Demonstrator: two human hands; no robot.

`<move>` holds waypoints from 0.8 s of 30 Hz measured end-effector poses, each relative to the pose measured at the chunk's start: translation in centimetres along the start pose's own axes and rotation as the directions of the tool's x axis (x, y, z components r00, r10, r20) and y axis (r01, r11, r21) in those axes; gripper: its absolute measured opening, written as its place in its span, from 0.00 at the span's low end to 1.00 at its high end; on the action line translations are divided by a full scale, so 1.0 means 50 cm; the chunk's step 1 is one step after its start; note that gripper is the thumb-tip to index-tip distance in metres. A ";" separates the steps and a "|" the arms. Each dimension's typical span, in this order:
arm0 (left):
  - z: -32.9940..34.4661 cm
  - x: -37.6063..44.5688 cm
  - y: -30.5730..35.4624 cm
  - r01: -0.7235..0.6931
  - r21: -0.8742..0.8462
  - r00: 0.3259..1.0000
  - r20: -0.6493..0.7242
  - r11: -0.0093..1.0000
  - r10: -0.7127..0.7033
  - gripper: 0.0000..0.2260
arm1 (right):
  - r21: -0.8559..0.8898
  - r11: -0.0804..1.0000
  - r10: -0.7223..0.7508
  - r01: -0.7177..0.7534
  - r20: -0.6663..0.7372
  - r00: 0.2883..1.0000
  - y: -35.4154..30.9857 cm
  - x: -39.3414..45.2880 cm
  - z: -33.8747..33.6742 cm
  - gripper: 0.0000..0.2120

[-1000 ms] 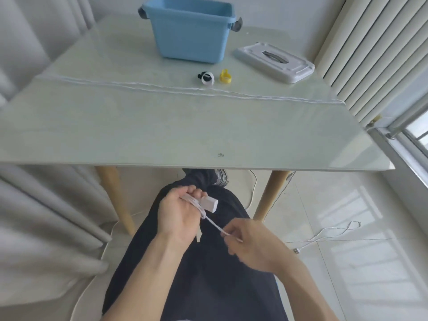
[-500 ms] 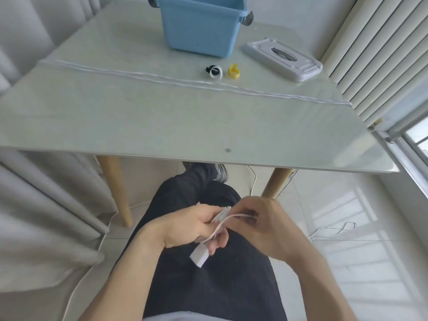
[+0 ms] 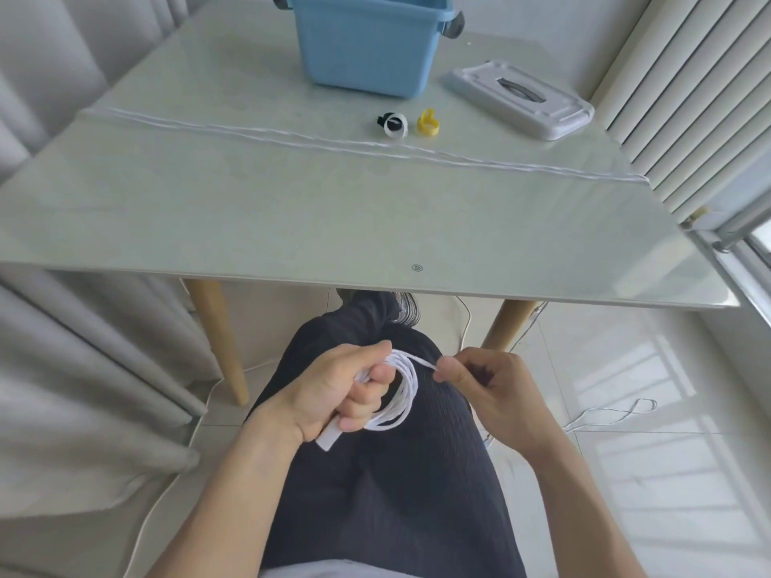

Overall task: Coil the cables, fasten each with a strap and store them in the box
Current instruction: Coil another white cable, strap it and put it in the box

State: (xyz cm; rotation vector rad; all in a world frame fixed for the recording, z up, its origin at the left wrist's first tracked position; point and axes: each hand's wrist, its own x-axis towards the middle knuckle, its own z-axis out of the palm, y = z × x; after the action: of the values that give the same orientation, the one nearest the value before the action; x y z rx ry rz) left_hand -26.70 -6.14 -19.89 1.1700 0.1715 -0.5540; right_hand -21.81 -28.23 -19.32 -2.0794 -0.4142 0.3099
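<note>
Over my lap, below the table's front edge, my left hand (image 3: 333,390) grips a white cable coil (image 3: 404,396) of several loops, its white plug end sticking out under the palm. My right hand (image 3: 488,385) pinches the free strand of that cable just right of the coil. More white cables (image 3: 317,137) lie stretched straight across the table. Beyond them rest a black-and-white strap (image 3: 392,123) and a yellow strap (image 3: 428,123), both curled. The blue box (image 3: 367,43) stands open at the table's far side.
The box's white lid (image 3: 519,98) lies to the right of the box. The pale glass table (image 3: 292,219) has wooden legs. Curtains hang on the left, a window and blinds stand on the right. Loose cable trails on the tiled floor (image 3: 609,415) at the right.
The coil in my left hand has gained loops. My right hand moved from the coil out to the right, drawing the free strand. The view tilted down slightly.
</note>
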 end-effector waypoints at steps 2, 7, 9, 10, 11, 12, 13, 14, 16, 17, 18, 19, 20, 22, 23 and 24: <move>0.010 0.009 -0.003 -0.011 -0.113 0.997 -0.075 0.994 0.003 0.17 | 0.014 1.000 -0.001 0.001 0.022 1.000 0.002 -0.003 -0.004 0.17; -0.005 0.029 -0.001 -0.254 -0.551 0.945 -0.316 0.795 0.084 0.15 | 0.108 0.992 0.055 -0.059 0.040 0.998 0.011 -0.014 -0.042 0.14; -0.018 0.029 -0.003 -0.348 -0.613 0.919 -0.374 0.710 0.127 0.16 | 0.107 0.989 0.102 -0.107 0.046 0.994 0.021 -0.022 -0.052 0.15; -0.021 0.030 -0.005 -0.359 -0.639 0.917 -0.379 0.680 0.128 0.18 | 0.081 0.989 0.117 -0.122 0.067 0.991 0.025 -0.025 -0.053 0.15; -0.020 0.030 -0.006 -0.360 -0.661 0.919 -0.373 0.658 0.128 0.19 | 0.051 0.990 0.125 -0.130 0.098 0.987 0.028 -0.028 -0.052 0.15; -0.016 0.031 -0.009 -0.361 -0.677 0.921 -0.366 0.642 0.132 0.18 | 0.020 0.991 0.125 -0.129 0.137 0.983 0.029 -0.031 -0.047 0.16; -0.009 0.033 -0.009 -0.369 -0.684 0.920 -0.365 0.629 0.142 0.16 | -0.023 0.992 0.128 -0.126 0.174 0.976 0.028 -0.034 -0.041 0.16; -0.004 0.036 -0.011 -0.386 -0.678 0.913 -0.377 0.625 0.156 0.13 | -0.079 0.990 0.128 -0.114 0.205 0.970 0.025 -0.035 -0.032 0.16; 0.007 0.045 -0.013 -0.440 -0.609 0.882 -0.432 0.660 0.189 0.09 | -0.198 0.979 0.101 -0.053 0.243 0.965 0.015 -0.038 -0.010 0.15; 0.012 0.050 -0.014 -0.470 -0.564 0.859 -0.467 0.679 0.208 0.09 | -0.241 0.970 0.079 -0.013 0.264 0.961 0.007 -0.041 0.001 0.15; 0.015 0.054 -0.015 -0.494 -0.523 0.838 -0.499 0.695 0.221 0.09 | -0.261 0.965 0.054 0.024 0.288 0.956 -0.005 -0.044 0.010 0.13; 0.018 0.057 -0.016 -0.506 -0.494 0.824 -0.519 0.708 0.227 0.08 | -0.279 0.959 0.046 0.045 0.310 0.950 -0.014 -0.046 0.018 0.10; 0.021 0.058 -0.018 -0.508 -0.465 0.817 -0.526 0.725 0.235 0.08 | -0.289 0.955 0.034 0.068 0.335 0.942 -0.024 -0.049 0.025 0.08; 0.027 0.060 -0.025 -0.498 -0.351 0.807 -0.522 0.793 0.275 0.10 | -0.295 0.944 -0.030 0.147 0.369 0.929 -0.043 -0.052 0.036 0.09; 0.030 0.061 -0.029 -0.486 -0.258 0.801 -0.514 0.835 0.308 0.10 | -0.290 0.938 -0.071 0.189 0.374 0.925 -0.049 -0.051 0.040 0.10; 0.035 0.061 -0.033 -0.467 -0.141 0.798 -0.493 0.873 0.347 0.09 | -0.279 0.934 -0.108 0.224 0.378 0.919 -0.054 -0.050 0.042 0.09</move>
State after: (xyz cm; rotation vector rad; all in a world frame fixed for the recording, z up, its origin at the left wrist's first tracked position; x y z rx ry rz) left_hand -25.21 -9.14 -21.81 1.0231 0.3682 0.1403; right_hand -25.34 -26.32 -17.91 -2.2826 -0.9118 0.5526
